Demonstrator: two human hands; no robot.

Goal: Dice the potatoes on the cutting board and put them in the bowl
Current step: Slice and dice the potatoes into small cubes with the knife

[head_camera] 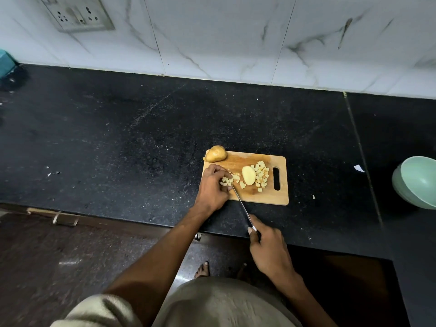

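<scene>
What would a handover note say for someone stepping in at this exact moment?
Left hand holds a cluster of potato strips on the wooden cutting board. Right hand grips the knife, blade at that cluster.
Done: a pile of diced potato at the board's right.
Left: finish this cluster, dice the potato half and the uncut potato piece at the board's far-left corner, then move everything to the green bowl, far right.

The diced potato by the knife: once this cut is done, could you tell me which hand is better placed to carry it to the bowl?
Probably the left hand: it already grips those cubes, while the right hand holds the knife, though the bowl lies far right.
</scene>
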